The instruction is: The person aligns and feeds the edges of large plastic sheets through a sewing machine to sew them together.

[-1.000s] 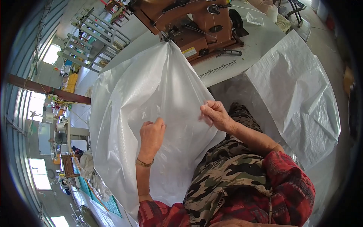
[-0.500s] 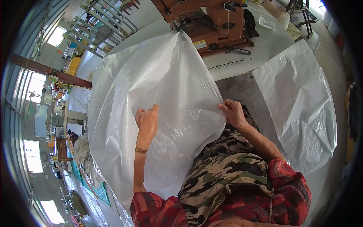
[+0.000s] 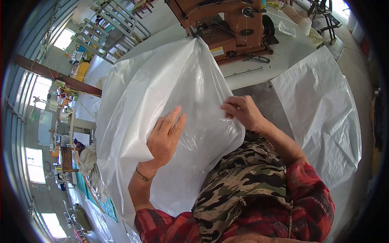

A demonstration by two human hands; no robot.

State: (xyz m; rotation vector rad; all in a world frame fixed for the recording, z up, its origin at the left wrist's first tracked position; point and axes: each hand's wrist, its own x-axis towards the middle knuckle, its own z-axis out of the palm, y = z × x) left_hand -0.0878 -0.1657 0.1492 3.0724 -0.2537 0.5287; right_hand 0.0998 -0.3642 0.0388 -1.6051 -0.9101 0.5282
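A big white plastic sack (image 3: 133,105) hangs from the needle area of a brown sewing machine (image 3: 221,40), its top gathered to a point there. The lower part spreads open over my lap. My left hand (image 3: 165,135) lies on the sack's inner fold with its fingers stretched out and slightly spread. Near the sack's right edge is my right hand (image 3: 246,114), thumb and fingers drawn together over the plastic. Slight blur hides whether any plastic is between those fingertips.
The pale machine table (image 3: 279,65) carries a printed ruler scale in front of the machine. Another white sack (image 3: 320,109) hangs at the right. Camouflage cloth (image 3: 243,170) covers my lap. At the left stand a metal frame (image 3: 109,34) and a brown beam (image 3: 56,75).
My left hand has moved right and its fingers have straightened. The right hand has come up and left from the sack's edge. The sack's inner fold has shifted.
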